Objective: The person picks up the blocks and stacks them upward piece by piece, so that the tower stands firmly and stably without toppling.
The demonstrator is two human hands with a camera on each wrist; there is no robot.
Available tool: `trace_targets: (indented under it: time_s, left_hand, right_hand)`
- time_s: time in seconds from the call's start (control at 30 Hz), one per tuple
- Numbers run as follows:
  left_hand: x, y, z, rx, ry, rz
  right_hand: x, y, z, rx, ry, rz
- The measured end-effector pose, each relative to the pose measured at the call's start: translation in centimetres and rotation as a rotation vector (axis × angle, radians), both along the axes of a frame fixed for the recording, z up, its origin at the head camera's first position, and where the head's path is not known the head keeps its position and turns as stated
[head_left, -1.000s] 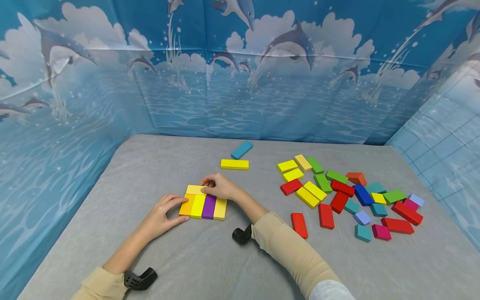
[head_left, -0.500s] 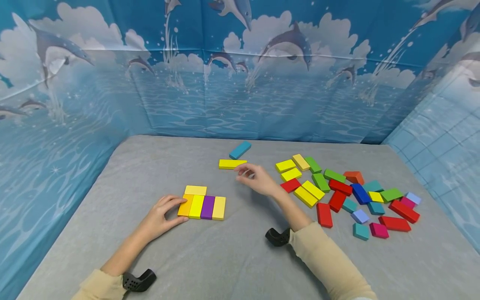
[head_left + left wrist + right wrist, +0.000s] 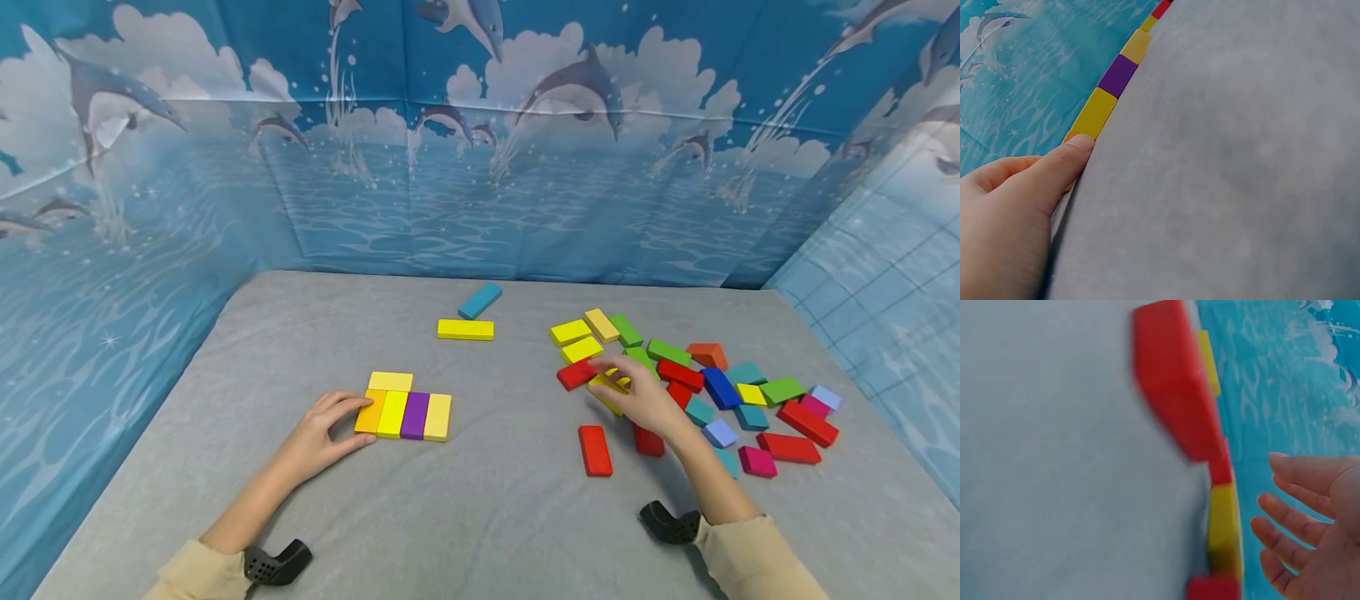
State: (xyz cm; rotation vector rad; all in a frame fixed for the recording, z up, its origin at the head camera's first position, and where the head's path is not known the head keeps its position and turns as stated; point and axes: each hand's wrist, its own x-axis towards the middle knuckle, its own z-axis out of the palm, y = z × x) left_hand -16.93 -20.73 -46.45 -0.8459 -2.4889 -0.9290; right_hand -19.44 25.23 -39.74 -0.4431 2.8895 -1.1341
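Observation:
My left hand (image 3: 324,433) pinches the orange block (image 3: 368,413) between thumb and index finger. That block stands at the left end of a row with a bright yellow block (image 3: 391,414), a purple block (image 3: 415,416) and a pale yellow block (image 3: 438,417), side by side. Another pale yellow block (image 3: 391,382) lies crosswise along the row's far left edge. Over a pair of yellow blocks on the right hovers my right hand (image 3: 636,393), partly covering them. Its fingers are spread and hold nothing, as the right wrist view shows.
A yellow block (image 3: 465,330) and a blue block (image 3: 480,301) lie beyond the row. On the right, several coloured blocks are scattered, among them a red block (image 3: 596,451) nearest the middle. A dolphin-print curtain (image 3: 450,208) hangs behind the grey table (image 3: 480,517).
My right hand has let go of the crosswise pale yellow block and travelled right to the scattered blocks. The left hand has stayed at the orange block.

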Motion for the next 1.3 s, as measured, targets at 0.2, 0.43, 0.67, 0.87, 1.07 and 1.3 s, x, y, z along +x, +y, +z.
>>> trace_targets:
  time_s: [0.2,0.43,0.67,0.87,1.07,1.3]
  left_hand:
    - [0.0,0.0,0.1,-0.002,-0.010,0.006]
    - [0.0,0.0,0.1,0.000,-0.018,0.004]
    - [0.1,0.0,0.2,-0.004,-0.031,0.007]
    - [0.1,0.0,0.2,-0.007,-0.035,0.010]
    - [0.1,0.0,0.2,-0.004,-0.034,0.010]
    - [0.0,0.0,0.1,-0.007,-0.024,0.004]
  right_hand:
    - [1.6,1.5,-0.9,0.081,0.010,-0.075]
    - [2.2,1.7,-1.5,0.136,0.028,-0.103]
    - [2.2,1.8,-1.8,0.119,0.036,-0.016]
    - [2.1,1.8,-1.5,0.154,0.013,-0.003]
    - [1.5,0.2,-0.5,0.156,-0.021,0.043]
    - [-0.5,-4.9,0.7,0.077,0.020,0.163]
